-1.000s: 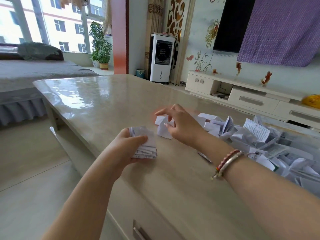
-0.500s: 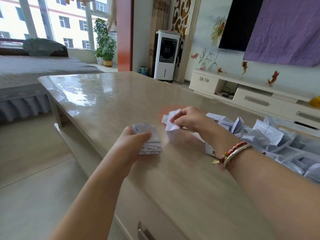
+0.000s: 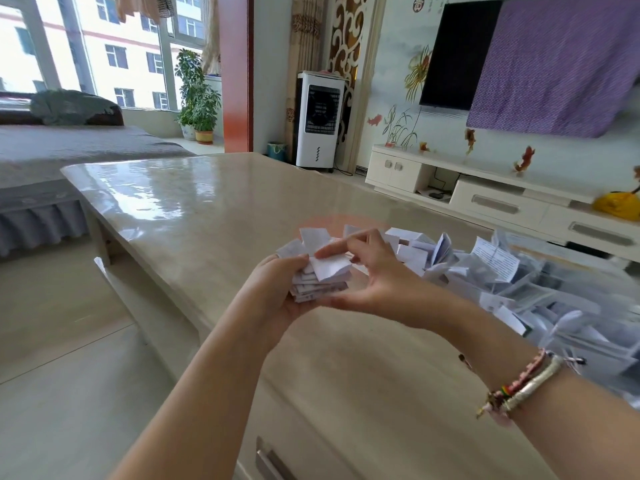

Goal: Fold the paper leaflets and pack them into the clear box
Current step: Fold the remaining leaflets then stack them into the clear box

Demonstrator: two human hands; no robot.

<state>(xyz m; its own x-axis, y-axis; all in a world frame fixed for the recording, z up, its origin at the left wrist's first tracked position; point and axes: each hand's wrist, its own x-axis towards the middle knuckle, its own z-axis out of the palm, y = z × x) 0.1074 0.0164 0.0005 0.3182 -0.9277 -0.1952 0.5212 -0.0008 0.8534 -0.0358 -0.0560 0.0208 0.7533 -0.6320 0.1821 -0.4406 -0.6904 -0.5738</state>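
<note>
we note a stack of folded leaflets (image 3: 320, 285) held above the table (image 3: 194, 216), between the left hand (image 3: 277, 292) and right hand (image 3: 377, 275). a heap of loose leaflets (image 3: 485, 271) lies on the table to the right of the hands.

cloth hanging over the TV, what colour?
Purple cloth with a fine pale pattern; head view.

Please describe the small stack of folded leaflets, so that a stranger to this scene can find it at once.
On the beige table, look near its front edge, where two hands meet. The left hand grips the stack of folded leaflets from below. Unlike the loose pile of leaflets to its right, it is layered and held in the air.
</note>
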